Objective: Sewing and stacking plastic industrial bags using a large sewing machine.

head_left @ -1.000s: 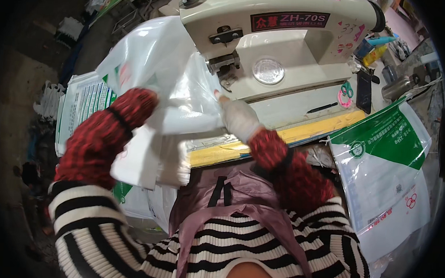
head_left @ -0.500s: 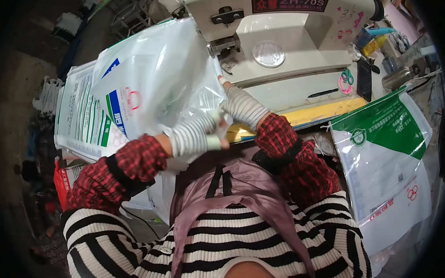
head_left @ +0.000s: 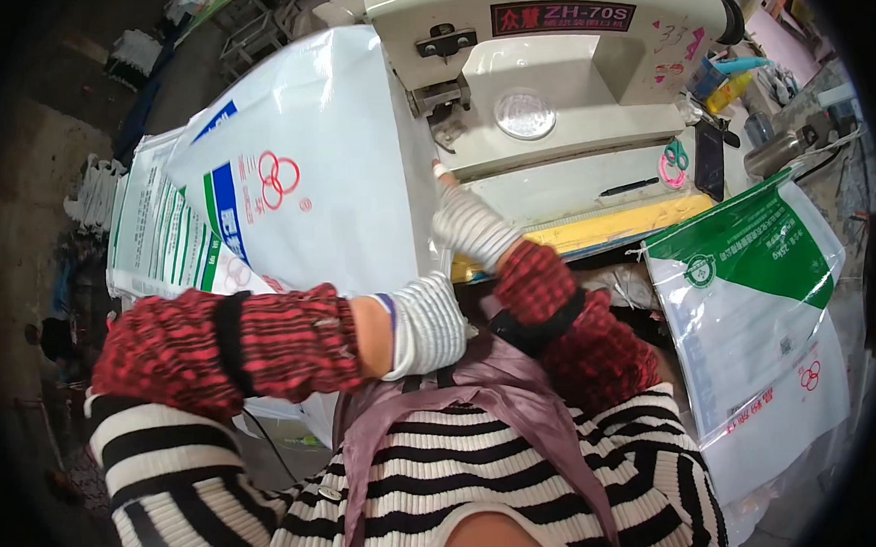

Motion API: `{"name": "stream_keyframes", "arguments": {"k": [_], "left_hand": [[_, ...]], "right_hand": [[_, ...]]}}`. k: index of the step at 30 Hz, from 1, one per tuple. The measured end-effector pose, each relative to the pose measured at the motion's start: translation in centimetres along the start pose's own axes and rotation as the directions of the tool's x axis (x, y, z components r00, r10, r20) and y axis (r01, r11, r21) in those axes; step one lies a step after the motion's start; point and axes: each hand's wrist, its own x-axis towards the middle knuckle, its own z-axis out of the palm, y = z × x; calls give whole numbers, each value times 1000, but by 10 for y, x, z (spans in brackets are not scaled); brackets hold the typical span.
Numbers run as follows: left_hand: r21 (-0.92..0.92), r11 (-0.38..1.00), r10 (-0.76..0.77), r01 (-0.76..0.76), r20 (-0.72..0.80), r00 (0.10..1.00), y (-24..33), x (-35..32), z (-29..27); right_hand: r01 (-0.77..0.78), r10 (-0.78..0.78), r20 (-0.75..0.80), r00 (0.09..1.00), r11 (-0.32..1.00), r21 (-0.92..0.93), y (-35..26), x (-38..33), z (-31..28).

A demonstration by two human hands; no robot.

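Observation:
A large white printed sack (head_left: 345,162) with blue and green blocks and red rings lies spread before me, its right edge beside the head of a sewing machine (head_left: 556,44). My right hand (head_left: 470,216), in a white striped glove with bare fingertips, is closed on that right edge, one finger pointing along it. At the sack's near corner, against my apron, is my gloved left hand (head_left: 426,322). Its back faces up and its fingers are tucked out of sight, so their grip is hidden.
More printed sacks (head_left: 147,222) lie underneath at the left. Another white and green sack (head_left: 749,316) hangs off the table at the right. On the machine table are scissors (head_left: 673,165), a black pen (head_left: 628,186), a dark phone (head_left: 709,158) and a metal flask (head_left: 776,151).
My left hand has come nearer to my body and turned back-up. The shiny, wrinkled sack now lies flatter, with its printed rings plainly showing. My right hand has hardly moved.

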Motion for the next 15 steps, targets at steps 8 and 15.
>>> {"name": "stream_keyframes", "arguments": {"k": [8, 15], "left_hand": [[-174, 984, -85, 29, -323, 943, -45, -52, -7], [-77, 982, -184, 175, -132, 974, -44, -23, -7]], "right_hand": [[-555, 517, 289, 806, 491, 672, -30, -12, -25], [-454, 469, 144, 872, 662, 596, 33, 44, 25]]}}
